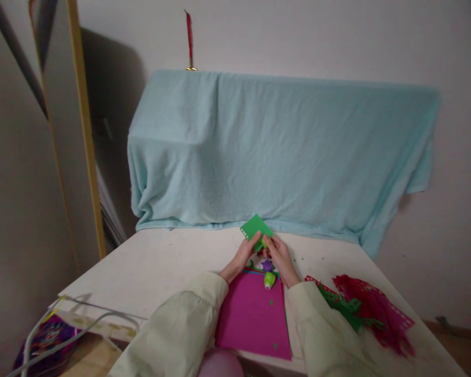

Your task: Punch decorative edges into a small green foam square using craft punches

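The left hand (241, 257) has its grip on green paper (256, 225), and the right hand (281, 256) pinches a small light-green object (264, 243) against it, near the magenta sheet (253, 317).

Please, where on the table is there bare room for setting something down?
Widest: the white table's left part, between the blue cloth and left sleeve. Smaller: between that cloth and the cut scraps, with some specks. Crowded: the middle, with left hand, right hand, green paper, and purple sheet.
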`<move>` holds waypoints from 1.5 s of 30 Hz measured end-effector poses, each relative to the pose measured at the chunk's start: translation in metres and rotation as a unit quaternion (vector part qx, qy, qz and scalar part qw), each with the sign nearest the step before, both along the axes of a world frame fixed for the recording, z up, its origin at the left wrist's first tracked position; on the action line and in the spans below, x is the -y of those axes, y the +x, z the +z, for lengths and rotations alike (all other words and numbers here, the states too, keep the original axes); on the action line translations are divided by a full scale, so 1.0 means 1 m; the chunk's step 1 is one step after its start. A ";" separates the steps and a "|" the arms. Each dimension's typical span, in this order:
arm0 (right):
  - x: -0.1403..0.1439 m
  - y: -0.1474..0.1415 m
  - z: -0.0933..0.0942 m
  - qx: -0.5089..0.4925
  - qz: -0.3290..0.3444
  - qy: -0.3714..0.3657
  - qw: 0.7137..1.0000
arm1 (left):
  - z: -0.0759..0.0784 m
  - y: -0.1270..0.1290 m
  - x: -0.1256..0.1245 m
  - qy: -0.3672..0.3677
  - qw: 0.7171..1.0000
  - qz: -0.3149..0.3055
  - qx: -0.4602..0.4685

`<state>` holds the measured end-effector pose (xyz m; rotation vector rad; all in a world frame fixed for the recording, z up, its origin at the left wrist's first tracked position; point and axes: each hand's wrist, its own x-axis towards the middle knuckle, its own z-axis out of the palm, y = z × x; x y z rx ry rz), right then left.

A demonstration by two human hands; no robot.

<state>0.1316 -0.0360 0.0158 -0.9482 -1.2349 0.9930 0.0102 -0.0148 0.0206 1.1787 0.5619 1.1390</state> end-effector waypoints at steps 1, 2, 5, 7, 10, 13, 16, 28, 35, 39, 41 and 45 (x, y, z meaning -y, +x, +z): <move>0.000 0.000 0.000 -0.003 -0.007 -0.002 1.000 | 0.000 0.000 -0.001 -0.003 1.000 0.008 -0.005; 0.000 0.000 0.000 -0.004 -0.014 -0.004 1.000 | -0.001 0.000 -0.001 -0.002 1.000 0.015 -0.012; 0.000 0.000 -0.003 -0.002 -0.020 -0.013 1.000 | -0.004 -0.001 -0.003 0.014 0.999 0.035 -0.029; 0.000 0.000 -0.004 0.001 -0.016 -0.017 1.000 | -0.006 -0.003 -0.004 0.031 0.998 0.038 -0.032; 0.001 0.000 -0.004 -0.001 -0.014 -0.024 1.000 | -0.007 -0.005 -0.005 0.050 0.997 0.048 -0.031; 0.002 0.000 -0.002 -0.016 -0.017 -0.032 0.999 | -0.006 -0.007 -0.006 0.054 0.995 0.078 -0.032; 0.003 0.000 0.001 -0.050 -0.009 -0.049 0.998 | -0.003 -0.008 -0.008 0.042 0.991 0.127 -0.023; 0.005 0.006 0.007 -0.225 0.003 -0.050 0.973 | -0.011 -0.008 -0.016 0.025 0.995 0.092 -0.033; 0.003 0.010 0.010 -0.275 0.047 -0.116 0.953 | -0.004 -0.012 -0.010 0.061 0.992 0.082 -0.070; 0.005 0.012 0.012 -0.262 0.061 -0.133 0.954 | 0.000 -0.012 -0.007 0.065 0.995 0.055 -0.061; 0.006 0.013 0.012 -0.241 0.053 -0.133 0.960 | 0.001 -0.012 -0.007 0.068 0.994 0.050 -0.065; 0.006 0.015 0.010 -0.192 0.044 -0.129 0.972 | 0.001 -0.012 -0.007 0.064 0.995 0.038 -0.069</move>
